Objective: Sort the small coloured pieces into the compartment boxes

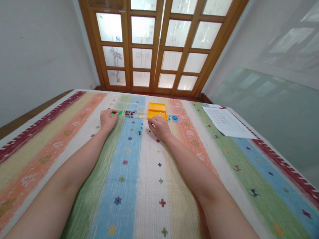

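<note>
My left hand is at the left end of a row of clear compartments, its fingertips bent together at the green pieces. Whatever those fingers pinch is too small to make out. My right hand is in front of an open orange box, with thumb and fingers curled together; what they hold, if anything, cannot be told. Dark red pieces, yellow pieces and blue pieces fill other clear compartments. Between my hands, several tiny blue and green pieces lie loose on the cloth.
A striped, patterned tablecloth covers the table. Printed white paper sheets lie at the right rear. Behind the table stand wooden glass-paned doors; a pale glass panel leans along the right wall.
</note>
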A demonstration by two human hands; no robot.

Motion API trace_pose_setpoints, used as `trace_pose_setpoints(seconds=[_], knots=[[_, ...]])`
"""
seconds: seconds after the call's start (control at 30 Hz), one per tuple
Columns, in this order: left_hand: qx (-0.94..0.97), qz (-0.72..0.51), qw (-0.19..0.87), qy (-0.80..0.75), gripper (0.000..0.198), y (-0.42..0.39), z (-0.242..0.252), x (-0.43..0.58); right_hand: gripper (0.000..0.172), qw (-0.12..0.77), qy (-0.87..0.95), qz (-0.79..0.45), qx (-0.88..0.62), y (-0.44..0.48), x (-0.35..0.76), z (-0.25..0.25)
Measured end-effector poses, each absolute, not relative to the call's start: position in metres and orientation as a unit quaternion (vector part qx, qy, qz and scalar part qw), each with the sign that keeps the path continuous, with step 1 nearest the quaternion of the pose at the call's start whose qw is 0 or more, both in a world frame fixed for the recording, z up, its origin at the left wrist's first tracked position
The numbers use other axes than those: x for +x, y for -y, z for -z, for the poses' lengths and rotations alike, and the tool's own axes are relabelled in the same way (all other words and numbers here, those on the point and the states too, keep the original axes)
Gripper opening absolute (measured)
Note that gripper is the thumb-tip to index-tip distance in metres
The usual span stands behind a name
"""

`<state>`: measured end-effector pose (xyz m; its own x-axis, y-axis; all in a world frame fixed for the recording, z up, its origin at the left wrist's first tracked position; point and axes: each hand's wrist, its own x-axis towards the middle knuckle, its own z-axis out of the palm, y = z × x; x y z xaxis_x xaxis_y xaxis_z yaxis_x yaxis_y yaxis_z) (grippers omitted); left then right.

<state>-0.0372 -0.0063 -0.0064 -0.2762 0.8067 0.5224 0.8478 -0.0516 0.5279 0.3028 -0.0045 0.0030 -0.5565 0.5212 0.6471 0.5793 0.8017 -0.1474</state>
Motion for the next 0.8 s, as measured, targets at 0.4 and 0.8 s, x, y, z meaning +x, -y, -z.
trace_pose_setpoints(seconds=[0.4, 0.8], knots=[[-0.487, 0.432, 0.023, 0.759, 0.028, 0.001, 0.012, -0.06, 0.016, 0.347, 0.881, 0.029, -0.32, 0.005, 0.303, -0.002], [-0.591, 0.382, 0.03, 0.71, 0.028, -0.005, 0.014, -0.052, 0.014, 0.363, 0.868, -0.007, -0.339, 0.004, 0.303, 0.0]])
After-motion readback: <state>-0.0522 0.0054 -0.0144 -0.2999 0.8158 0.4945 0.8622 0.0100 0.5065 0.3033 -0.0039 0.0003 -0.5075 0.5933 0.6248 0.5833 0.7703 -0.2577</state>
